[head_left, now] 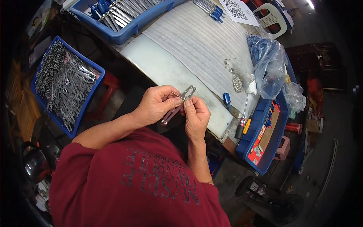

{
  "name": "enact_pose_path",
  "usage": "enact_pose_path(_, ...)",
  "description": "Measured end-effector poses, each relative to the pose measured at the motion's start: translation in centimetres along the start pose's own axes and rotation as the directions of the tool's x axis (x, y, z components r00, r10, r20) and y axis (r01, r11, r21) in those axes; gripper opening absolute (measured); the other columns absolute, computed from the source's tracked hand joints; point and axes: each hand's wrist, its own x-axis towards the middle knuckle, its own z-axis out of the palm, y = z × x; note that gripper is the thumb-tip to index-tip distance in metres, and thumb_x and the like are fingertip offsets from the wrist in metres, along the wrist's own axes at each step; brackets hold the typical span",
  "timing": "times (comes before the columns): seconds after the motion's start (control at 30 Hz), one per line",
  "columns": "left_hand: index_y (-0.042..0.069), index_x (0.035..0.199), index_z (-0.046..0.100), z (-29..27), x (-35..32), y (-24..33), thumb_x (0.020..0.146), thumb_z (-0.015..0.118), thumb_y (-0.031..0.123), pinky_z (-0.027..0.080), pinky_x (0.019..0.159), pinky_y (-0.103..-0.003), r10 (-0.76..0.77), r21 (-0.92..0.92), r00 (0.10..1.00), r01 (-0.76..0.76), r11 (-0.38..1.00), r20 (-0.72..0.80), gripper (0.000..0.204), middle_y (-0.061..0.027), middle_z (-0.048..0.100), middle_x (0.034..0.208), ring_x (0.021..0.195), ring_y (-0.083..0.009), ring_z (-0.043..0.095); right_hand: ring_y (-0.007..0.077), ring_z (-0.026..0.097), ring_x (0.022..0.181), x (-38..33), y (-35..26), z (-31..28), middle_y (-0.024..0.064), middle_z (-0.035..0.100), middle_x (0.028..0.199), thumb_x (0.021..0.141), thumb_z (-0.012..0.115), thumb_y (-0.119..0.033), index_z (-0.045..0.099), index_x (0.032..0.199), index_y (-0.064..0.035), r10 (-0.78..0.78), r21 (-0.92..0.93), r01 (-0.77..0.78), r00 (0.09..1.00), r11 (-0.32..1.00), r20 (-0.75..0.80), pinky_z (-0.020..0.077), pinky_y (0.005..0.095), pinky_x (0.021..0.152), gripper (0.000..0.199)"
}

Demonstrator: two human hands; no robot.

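Observation:
Both hands meet over the near edge of the bench, at a slim hinged metal tool [187,92] that looks like pliers. Its silvery end points away from me, and two darker, reddish-looking handle arms slant back toward my shirt. Thumb and fingers of my left hand [159,104] pinch it from the left; a thin pin-like piece sticks out by those fingertips, too small to name. My right hand [197,115] grips the tool near its joint, thumb on top. The fingers partly hide the middle of the tool.
A blue bin [99,77] of metal parts stands left. Another blue bin [121,36] with blue-ended metal pieces sits at the back. Foam sheet [196,49] covers the bench. On the right lie a blue-handled tool [226,99], screwdrivers [246,126], and a blue tray [272,151].

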Motion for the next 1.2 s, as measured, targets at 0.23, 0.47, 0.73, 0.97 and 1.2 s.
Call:
enact_pose_path(0.23, -0.003, 0.091, 0.056, 0.02, 0.07, -0.19, 0.083, 0.055, 0.007, 0.044, 0.058, -0.019, 0.016, -0.019, 1.000, -0.016, 1.000, -0.007, 0.013, -0.0034, 0.059, 0.076, 0.067, -0.0063, 0.054, 0.0059, 0.044, 0.057, -0.05, -0.03, 0.04, 0.0002, 0.051, 0.066, 0.085, 0.054, -0.014, 0.054, 0.084, 0.0018, 0.007, -0.025, -0.007, 1.000, 1.000, -0.001, 0.0362, 0.0178, 0.052, 0.016)
enact_pose_path(0.47, -0.003, 0.090, 0.056, -0.07, 0.03, -0.08, 0.083, 0.054, 0.007, 0.043, 0.057, -0.019, 0.019, 0.014, 1.000, -0.019, 1.000, 0.010, 0.012, -0.0033, 0.058, 0.076, 0.066, -0.0060, 0.053, 0.0057, 0.042, 0.056, -0.04, 0.07, -0.18, -0.0001, 0.050, 0.065, 0.085, 0.054, -0.014, 0.053, 0.083, 0.0015, 0.011, -0.037, -0.011, 1.000, 0.999, 0.020, 0.0352, 0.0181, 0.052, 0.016)
enact_pose_path(0.73, -0.003, 0.090, 0.056, -0.43, 0.11, -0.30, 0.085, 0.052, 0.008, 0.042, 0.057, -0.018, 0.001, 0.035, 0.999, -0.002, 0.999, 0.038, 0.013, -0.0025, 0.058, 0.076, 0.066, -0.0049, 0.052, 0.0059, 0.042, 0.056, 0.02, 0.00, -0.18, 0.0001, 0.050, 0.064, 0.085, 0.054, -0.014, 0.053, 0.083, 0.0014, 0.018, -0.008, -0.018, 1.000, 1.000, 0.023, 0.0345, 0.0181, 0.051, 0.016)
enact_pose_path(0.97, -0.003, 0.090, 0.055, -0.48, 0.13, -0.51, 0.086, 0.051, 0.009, 0.042, 0.057, -0.018, 0.014, 0.044, 0.999, -0.016, 0.999, 0.035, 0.013, -0.0016, 0.057, 0.075, 0.066, -0.0043, 0.051, 0.0057, 0.042, 0.056, 0.03, 0.17, -0.25, 0.0002, 0.050, 0.065, 0.085, 0.054, -0.014, 0.053, 0.084, 0.0014, 0.016, -0.004, -0.016, 1.000, 1.000, 0.026, 0.0344, 0.0182, 0.051, 0.016)
enact_pose_path(1.2, -0.002, 0.090, 0.056, -0.50, -0.02, -0.24, 0.085, 0.052, 0.009, 0.041, 0.056, -0.018, -0.011, 0.068, 0.999, 0.008, 0.998, 0.033, 0.013, -0.0004, 0.055, 0.073, 0.065, -0.0038, 0.049, 0.0044, 0.038, 0.055, -0.17, 0.22, -0.17, -0.0024, 0.046, 0.064, 0.085, 0.054, -0.014, 0.052, 0.082, 0.0004, -0.002, -0.063, 0.003, 1.000, 0.998, 0.027, 0.0312, 0.0175, 0.050, 0.015)
